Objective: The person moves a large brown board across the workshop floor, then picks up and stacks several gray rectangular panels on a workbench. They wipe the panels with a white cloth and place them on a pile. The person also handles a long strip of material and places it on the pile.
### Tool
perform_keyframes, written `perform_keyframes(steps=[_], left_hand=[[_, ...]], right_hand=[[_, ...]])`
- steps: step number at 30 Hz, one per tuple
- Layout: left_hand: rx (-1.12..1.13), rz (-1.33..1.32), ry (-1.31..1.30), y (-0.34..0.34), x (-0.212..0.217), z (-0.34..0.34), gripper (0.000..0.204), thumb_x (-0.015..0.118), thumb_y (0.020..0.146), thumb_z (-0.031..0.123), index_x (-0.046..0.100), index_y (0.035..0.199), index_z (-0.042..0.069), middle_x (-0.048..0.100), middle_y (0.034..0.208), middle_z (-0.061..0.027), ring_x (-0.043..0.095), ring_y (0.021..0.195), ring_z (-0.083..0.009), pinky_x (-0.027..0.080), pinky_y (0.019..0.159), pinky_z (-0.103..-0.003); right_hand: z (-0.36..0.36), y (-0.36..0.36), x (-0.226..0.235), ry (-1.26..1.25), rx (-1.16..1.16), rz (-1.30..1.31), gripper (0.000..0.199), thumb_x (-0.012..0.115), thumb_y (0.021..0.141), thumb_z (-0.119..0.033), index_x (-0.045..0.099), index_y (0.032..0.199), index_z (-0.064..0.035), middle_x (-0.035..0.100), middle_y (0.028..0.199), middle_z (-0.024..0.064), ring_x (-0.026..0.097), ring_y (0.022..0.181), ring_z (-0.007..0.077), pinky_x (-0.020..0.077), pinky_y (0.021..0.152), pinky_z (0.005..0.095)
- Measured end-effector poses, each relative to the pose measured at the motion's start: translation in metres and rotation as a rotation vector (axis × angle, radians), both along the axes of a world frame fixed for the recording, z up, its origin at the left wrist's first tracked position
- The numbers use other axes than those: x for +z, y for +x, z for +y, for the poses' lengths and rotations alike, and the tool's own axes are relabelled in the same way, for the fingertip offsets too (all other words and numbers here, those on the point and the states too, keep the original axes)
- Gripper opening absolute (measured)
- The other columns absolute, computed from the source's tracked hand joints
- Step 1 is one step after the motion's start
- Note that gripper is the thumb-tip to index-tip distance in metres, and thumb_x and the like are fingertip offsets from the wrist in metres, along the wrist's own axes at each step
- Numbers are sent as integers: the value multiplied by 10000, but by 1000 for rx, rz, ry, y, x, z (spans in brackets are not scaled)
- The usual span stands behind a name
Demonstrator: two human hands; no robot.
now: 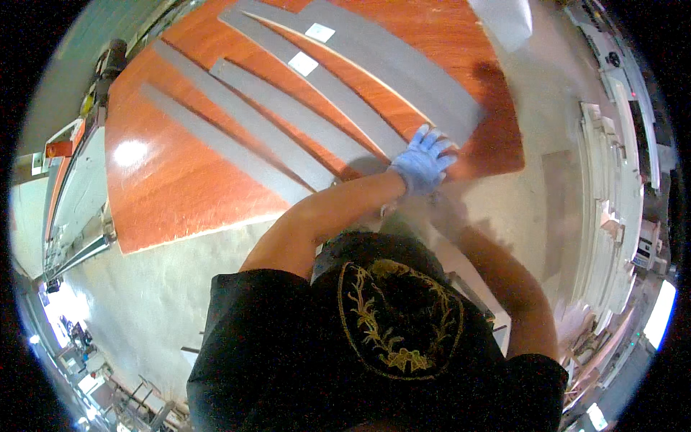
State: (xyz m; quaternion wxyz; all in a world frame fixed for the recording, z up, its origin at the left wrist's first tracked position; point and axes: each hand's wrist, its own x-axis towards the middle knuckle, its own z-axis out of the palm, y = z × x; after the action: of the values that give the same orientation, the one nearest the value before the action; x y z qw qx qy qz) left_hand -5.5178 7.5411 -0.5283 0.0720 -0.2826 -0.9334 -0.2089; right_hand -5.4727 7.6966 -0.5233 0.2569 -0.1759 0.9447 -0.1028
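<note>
In a pale blue glove, my left hand lies with its fingers spread at the near end of the grey boards. Its fingertips touch or hover over the gap between the widest grey board and the narrower grey board left of it; contact is hard to tell. Each of these two bears a white label, one label on the wide board, another label on the narrower. My right forearm reaches up toward the left hand. The right hand is dim, blurred and mostly hidden there, so its fingers cannot be made out.
Several more grey strips, such as the leftmost strip, lie slantwise on a large red-orange panel. Long pale boards are stacked at the right. A metal-framed machine stands on the left. Pale floor surrounds the panel.
</note>
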Motion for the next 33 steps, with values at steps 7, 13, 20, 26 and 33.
perform_keyframes(steps=[7, 13, 20, 26, 33], left_hand=[[-167, -152, 39, -4, 17, -32, 437, 532, 817, 386, 503, 1198, 174, 440, 1287, -118, 384, 1213, -308, 269, 1029, -446], [180, 62, -137, -94, 21, -92, 396, 546, 806, 420, 559, 1091, 146, 514, 1199, -136, 480, 1110, -303, 397, 927, -418], [231, 252, -129, -97, 15, -78, 482, 579, 754, 496, 544, 1094, 157, 535, 1075, -128, 516, 1016, -300, 387, 878, -449], [250, 51, -197, -46, 18, -110, 461, 623, 716, 465, 551, 1014, 120, 550, 1034, -126, 529, 974, -303, 390, 863, -444], [164, 222, 25, -43, 35, -91, 409, 659, 697, 392, 563, 1003, 138, 542, 1075, -99, 522, 984, -296, 400, 856, -437]], right_hand=[[26, 30, 10, -514, -165, -599, 442, 567, 832, -423, 522, 1057, -45, 606, 718, 67, 562, 552, 188, 446, 471, 337], [51, -16, 1, -392, -168, 230, 347, 596, 807, -290, 541, 1085, -89, 628, 845, 165, 619, 763, 333, 486, 658, 416], [31, -156, 33, 0, -28, 480, 381, 511, 838, -336, 428, 1179, -188, 537, 1164, 106, 600, 920, 293, 462, 765, 465], [23, -83, 17, -72, -92, 516, 359, 474, 847, -418, 490, 1087, -151, 564, 1133, 94, 618, 849, 292, 460, 729, 481], [46, -40, 40, -73, -50, 95, 365, 444, 831, -455, 535, 953, -123, 635, 804, 142, 605, 761, 344, 465, 660, 456]])
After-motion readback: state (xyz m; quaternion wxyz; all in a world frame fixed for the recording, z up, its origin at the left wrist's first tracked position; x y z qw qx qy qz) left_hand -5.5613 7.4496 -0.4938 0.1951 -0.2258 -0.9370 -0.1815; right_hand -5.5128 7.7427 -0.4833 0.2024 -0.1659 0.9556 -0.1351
